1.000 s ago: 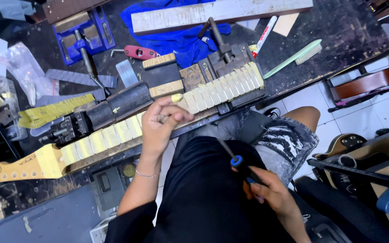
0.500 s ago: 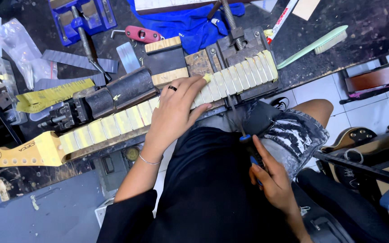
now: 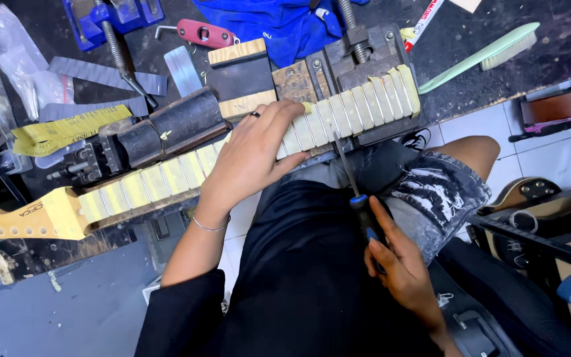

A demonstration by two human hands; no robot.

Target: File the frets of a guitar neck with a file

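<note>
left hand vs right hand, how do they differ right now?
The left hand lies flat on the guitar neck, fingers spread; the right hand is closed on a blue-handled tool over the lap. The left hand is on the bench, the right below its edge. Both are bare.

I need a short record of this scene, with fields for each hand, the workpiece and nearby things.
left hand: palm down on the guitar neck, a ring on one finger
right hand: grips a file with blue handle, tip toward the neck
guitar neck: taped between frets, lying across the dark bench
nearby: blue cloth, green brush, red tool
</note>
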